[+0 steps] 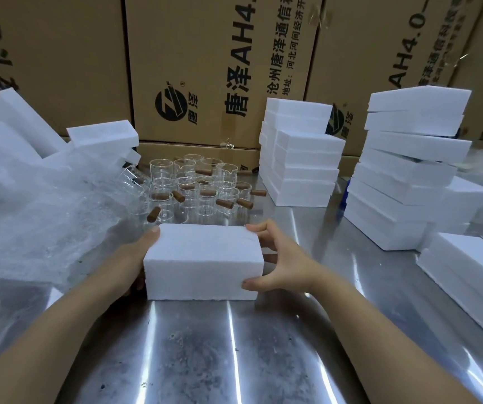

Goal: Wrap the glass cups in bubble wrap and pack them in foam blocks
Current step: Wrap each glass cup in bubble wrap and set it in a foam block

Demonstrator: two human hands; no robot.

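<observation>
Head view: left hand [134, 259] and right hand [285, 259] grip the foam block [205, 258] at its ends, inside hidden.

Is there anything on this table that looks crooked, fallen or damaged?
One clear glass cup at the left edge of the cup group is tilted, leaning toward the clear bubble wrap, while most others stand upright. The right stack of white foam blocks is uneven, its blocks twisted against each other. No breakage is visible.

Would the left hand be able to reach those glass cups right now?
Probably, once freed: the left hand grips the foam block, but the glass cups stand uncovered just behind it, with nothing between.
</observation>
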